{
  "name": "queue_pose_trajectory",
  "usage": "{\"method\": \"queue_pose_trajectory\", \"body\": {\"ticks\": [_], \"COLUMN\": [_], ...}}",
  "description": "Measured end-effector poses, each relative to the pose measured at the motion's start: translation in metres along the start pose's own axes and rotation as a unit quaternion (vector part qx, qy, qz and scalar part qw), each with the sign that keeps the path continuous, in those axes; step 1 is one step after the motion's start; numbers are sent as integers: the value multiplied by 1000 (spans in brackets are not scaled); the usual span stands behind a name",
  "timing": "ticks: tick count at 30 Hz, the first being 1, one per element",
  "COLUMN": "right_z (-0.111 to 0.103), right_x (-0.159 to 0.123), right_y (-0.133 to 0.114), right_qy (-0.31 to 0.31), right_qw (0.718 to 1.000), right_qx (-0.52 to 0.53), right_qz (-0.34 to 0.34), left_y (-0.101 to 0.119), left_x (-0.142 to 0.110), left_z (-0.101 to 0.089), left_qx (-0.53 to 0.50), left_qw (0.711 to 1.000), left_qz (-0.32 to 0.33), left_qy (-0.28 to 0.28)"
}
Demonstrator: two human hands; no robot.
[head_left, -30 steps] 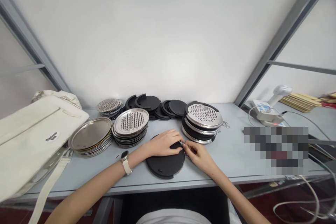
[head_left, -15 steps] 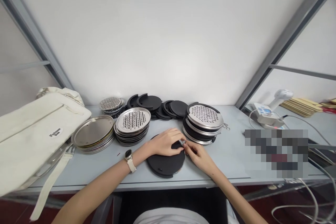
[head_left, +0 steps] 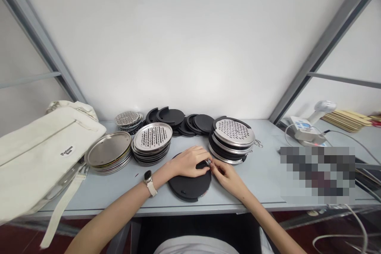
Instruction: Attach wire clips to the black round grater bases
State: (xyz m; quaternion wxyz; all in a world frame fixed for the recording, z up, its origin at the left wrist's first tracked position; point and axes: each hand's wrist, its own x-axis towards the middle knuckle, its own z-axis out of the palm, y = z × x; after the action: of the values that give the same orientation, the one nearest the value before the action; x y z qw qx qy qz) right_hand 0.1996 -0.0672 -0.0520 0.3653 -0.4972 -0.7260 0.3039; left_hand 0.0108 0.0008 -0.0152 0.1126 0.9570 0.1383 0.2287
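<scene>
A round black plastic cover (head_left: pixel 190 186) lies flat on the table before me, with a shiny metal rim showing at its lower right. Across its upper part rests my left hand (head_left: pixel 192 162), fingers curled toward the cover's right edge. My right hand (head_left: pixel 223 172) is closed in a pinch at that same edge, touching the left fingertips. Between the fingertips shows a small metal clasp (head_left: pixel 207 162), mostly hidden. Just behind the right hand stands a stack of round metal graters (head_left: pixel 235 131) with black covers and metal loops on its right.
Behind are black plastic covers (head_left: pixel 204 123), a grater stack (head_left: pixel 153 137), smaller perforated discs (head_left: pixel 127 118) and plain metal discs (head_left: pixel 110 149). A cream bag (head_left: pixel 44 154) occupies the left. To the right are a white scanner (head_left: pixel 323 109), cables and a blurred patch (head_left: pixel 318 174).
The view has shifted slightly, so everything appears a little further right. Both hands stay at the cover's right edge, with only slight finger movement around the clasp.
</scene>
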Motion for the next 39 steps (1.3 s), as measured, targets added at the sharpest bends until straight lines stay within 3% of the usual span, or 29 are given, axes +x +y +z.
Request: {"method": "queue_pose_trajectory", "body": {"ticks": [17,39], "right_z": [1,-2], "right_x": [-2,0], "right_y": [-1,-5], "right_qy": [-6,-19], "right_qw": [1000,999], "right_qx": [-18,-47], "right_qz": [1,-13], "left_y": [-3,-4], "left_x": [-1,1], "left_z": [-1,1], "left_qx": [-34,-125], "left_qw": [999,991], "left_qz": [7,-52], "left_qy": [0,4]}}
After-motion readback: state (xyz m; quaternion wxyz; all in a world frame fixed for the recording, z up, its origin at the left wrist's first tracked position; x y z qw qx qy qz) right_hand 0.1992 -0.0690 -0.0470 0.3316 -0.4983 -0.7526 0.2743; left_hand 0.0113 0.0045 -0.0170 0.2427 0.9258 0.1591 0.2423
